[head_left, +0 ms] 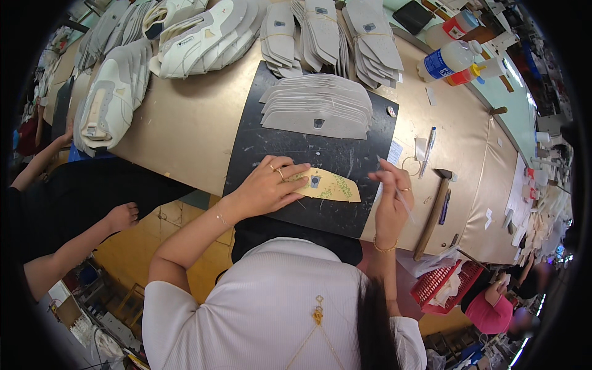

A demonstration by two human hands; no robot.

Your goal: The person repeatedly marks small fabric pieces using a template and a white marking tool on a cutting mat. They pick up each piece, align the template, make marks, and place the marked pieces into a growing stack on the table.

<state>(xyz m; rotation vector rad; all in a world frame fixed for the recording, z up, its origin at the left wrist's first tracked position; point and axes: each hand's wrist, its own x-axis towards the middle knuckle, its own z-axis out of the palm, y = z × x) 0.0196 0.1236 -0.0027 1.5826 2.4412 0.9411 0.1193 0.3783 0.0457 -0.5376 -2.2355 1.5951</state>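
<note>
A yellow curved shoe-part template (336, 185) with green speckles lies on the black cutting board (246, 151). Through a small window in it, a grey and dark mark shows. My left hand (265, 185) rests over the template's left end, fingers stretched on top and thumb by its near edge. Just right of the template, my right hand (393, 194) is raised with fingers closed around a slim pale pen-like stick (407, 206). Beyond the template, a fanned stack of grey curved shoe pieces (317, 105) sits on the board.
Banded bundles of grey pieces (317, 37) and white shoe uppers (209, 43) line the table's far side. To the right are a hammer (435, 213), a blue pen (428, 151) and bottles (447, 60). A red basket (445, 287) stands low right. Another person's hand (123, 216) is at left.
</note>
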